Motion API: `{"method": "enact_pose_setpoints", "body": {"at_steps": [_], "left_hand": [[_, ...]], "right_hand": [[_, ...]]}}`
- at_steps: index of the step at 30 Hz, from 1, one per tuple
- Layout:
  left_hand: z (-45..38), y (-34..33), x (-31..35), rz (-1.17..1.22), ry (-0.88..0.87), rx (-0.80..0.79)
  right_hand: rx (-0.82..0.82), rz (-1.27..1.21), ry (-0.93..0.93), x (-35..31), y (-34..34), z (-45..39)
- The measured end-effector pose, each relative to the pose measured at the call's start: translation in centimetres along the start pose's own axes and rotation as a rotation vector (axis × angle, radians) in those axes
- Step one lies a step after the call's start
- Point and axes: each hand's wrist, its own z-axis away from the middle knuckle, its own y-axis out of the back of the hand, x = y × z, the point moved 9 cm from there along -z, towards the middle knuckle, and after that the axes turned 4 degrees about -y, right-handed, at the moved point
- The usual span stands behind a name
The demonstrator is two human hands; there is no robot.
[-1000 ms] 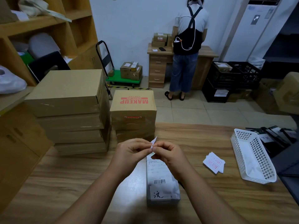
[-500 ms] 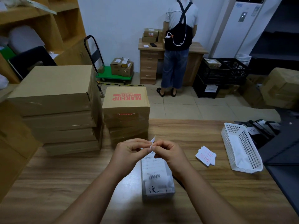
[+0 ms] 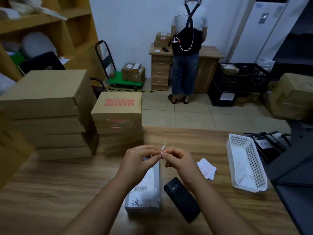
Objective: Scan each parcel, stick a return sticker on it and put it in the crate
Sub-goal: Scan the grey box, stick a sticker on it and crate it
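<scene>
A black scanner (image 3: 182, 199) now shows; both hands still pinch the sticker (image 3: 163, 149).

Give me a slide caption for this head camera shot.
Both hands pinch a small sticker above a white parcel on the wooden table.

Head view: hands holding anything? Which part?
Yes. Both hands, left and right, pinch a small sticker slip at its lower end between fingertips; its top corner sticks up free, above the white parcel.
</scene>
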Motion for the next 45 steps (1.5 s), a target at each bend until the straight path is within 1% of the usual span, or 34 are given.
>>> {"method": "enact_pose_setpoints", "body": {"at_steps": [3,6,10,13,19,21,23,25,28,31,34,36,38,42,45], "left_hand": [[-0.6,-1.7,1.5,-0.02,-0.043,0.076],[-0.9,-3.2,2.4,-0.039,-0.066,0.13],[-1.1,-4.4,3.2,-0.066,-0.085,0.14],[-1.1,-4.5,3.1,-0.083,-0.065,0.151],[-0.5,-3.6,2.2,-0.04,0.034,0.185],[-0.4,-3.3,2.1,-0.05,0.045,0.179],[-0.4,-3.2,1.7,-0.003,0.089,0.171],[-0.5,-3.2,0.6,0.111,0.199,0.19],[-0.9,-4.5,-1.4,0.283,0.378,0.217],[-1.9,-8.5,-1.6,0.395,0.449,0.117],[-3.2,-13.2,-0.5,0.465,0.466,0.013],[-4.1,-16.4,0.4,0.481,0.455,-0.064],[-4.8,-19.5,1.0,0.466,0.463,-0.14],[-5.5,-25.8,2.4,0.413,0.473,-0.304],[-5.7,-30.0,3.5,0.418,0.482,-0.364]], "right_hand": [[-0.023,-0.052,-0.004,0.0,2.3,-0.3],[-0.034,-0.052,0.01,-0.2,4.0,-0.5],[-0.048,-0.052,0.027,-0.3,5.2,-0.9],[-0.065,-0.064,0.021,-0.2,5.3,-1.2],[-0.135,-0.038,0.063,-0.4,4.2,-1.6],[-0.143,-0.011,0.073,-0.4,3.7,-1.8],[-0.137,0.009,0.079,-0.3,3.4,-1.8],[-0.1,-0.002,0.063,0.1,3.7,-1.9],[0.016,-0.073,-0.022,1.1,5.5,-1.8],[0.095,-0.221,-0.085,2.0,8.3,-1.1],[0.117,-0.305,-0.106,2.5,11.3,0.0],[0.189,-0.265,-0.112,3.4,14.3,0.8],[0.293,-0.205,-0.145,4.7,17.8,1.8],[0.434,-0.072,-0.189,6.8,24.1,3.9],[0.526,0.055,-0.193,7.7,28.0,5.1]]}}
